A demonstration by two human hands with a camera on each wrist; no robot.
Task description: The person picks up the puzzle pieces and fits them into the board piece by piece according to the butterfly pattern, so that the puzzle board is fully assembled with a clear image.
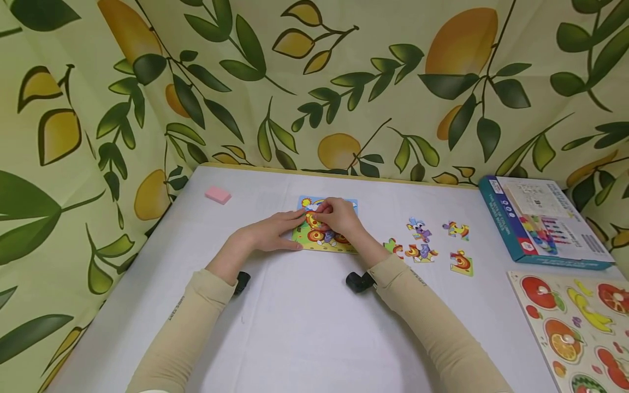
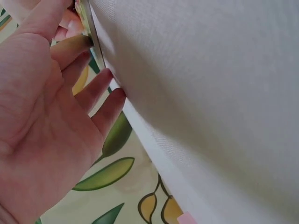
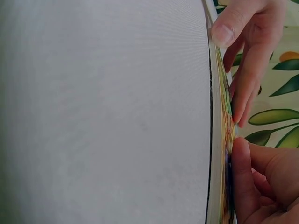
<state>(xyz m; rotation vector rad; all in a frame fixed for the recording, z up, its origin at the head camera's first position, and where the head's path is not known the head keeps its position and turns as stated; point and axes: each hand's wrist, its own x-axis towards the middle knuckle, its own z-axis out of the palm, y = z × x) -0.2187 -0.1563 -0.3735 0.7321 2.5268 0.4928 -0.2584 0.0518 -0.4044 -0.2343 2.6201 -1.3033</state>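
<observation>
A colourful jigsaw puzzle board (image 1: 314, 244) with a cartoon picture lies near the middle of the white table. My left hand (image 1: 270, 232) rests along its left side, fingers fairly straight, fingertips and thumb at the edge. From the right, my right hand (image 1: 339, 215) reaches over the board; its thumb and index finger pinch a yellow-orange puzzle piece (image 1: 313, 220) at the upper part of the picture. In the right wrist view, the right thumb (image 3: 241, 161) sits right at the board's surface, which shows only edge-on. Loose puzzle pieces (image 1: 419, 229) lie to the right of the board.
A pink block (image 1: 218, 195) lies at the back left. On the right are a blue-edged box (image 1: 545, 218) and a wooden fruit puzzle board (image 1: 535, 322). Black objects (image 1: 358, 282) show beside both wrists. Patterned cloth (image 1: 339, 98) hangs behind the table and on its left.
</observation>
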